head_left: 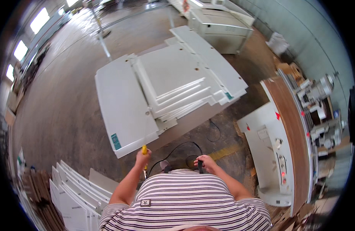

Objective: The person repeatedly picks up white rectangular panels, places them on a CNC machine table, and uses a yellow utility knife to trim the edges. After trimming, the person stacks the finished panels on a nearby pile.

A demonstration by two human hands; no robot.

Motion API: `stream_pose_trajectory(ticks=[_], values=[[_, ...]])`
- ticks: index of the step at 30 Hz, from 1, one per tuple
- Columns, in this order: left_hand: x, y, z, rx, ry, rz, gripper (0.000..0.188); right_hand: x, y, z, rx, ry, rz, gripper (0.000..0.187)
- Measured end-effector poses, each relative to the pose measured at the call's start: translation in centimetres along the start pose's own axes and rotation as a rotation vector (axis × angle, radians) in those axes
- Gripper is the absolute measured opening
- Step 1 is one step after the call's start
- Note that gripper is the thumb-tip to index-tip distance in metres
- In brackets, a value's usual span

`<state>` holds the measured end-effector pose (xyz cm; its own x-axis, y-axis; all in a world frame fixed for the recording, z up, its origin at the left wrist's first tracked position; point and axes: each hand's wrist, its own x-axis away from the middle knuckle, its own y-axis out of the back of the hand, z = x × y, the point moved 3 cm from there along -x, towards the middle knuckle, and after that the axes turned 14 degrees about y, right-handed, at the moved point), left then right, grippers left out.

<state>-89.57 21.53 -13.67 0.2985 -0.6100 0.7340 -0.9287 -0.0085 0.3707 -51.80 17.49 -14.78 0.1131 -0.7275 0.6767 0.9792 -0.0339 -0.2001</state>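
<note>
My left hand (142,158) is closed round a slim tool with a yellow end (144,149); its exact kind is too small to tell. The fist is just off the near left corner of a stack of white panels (125,104). In front of my waist, my right hand (209,163) pinches a dark strap-like piece (200,166). A black cable (177,145) loops over the floor between the hands.
White panels (75,200) lean in a row at lower left beside brown boards (37,196). To my right stands a bench with a brown top (289,127), machine parts behind it. A pale cabinet (220,30) stands beyond the stack.
</note>
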Motion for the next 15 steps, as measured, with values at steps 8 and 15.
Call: stream_pose_trajectory(ticks=[8,15], values=[[7.2,-16.9,-14.6,-0.205,-0.392,0.811,0.017,10.2,13.8,-5.1,-0.441,0.291,-0.365,0.025],[14.6,-34.9,-16.6,-0.876,-0.688,1.356,0.017,16.8,19.5,-13.2,-0.752,0.436,-0.887,0.023]])
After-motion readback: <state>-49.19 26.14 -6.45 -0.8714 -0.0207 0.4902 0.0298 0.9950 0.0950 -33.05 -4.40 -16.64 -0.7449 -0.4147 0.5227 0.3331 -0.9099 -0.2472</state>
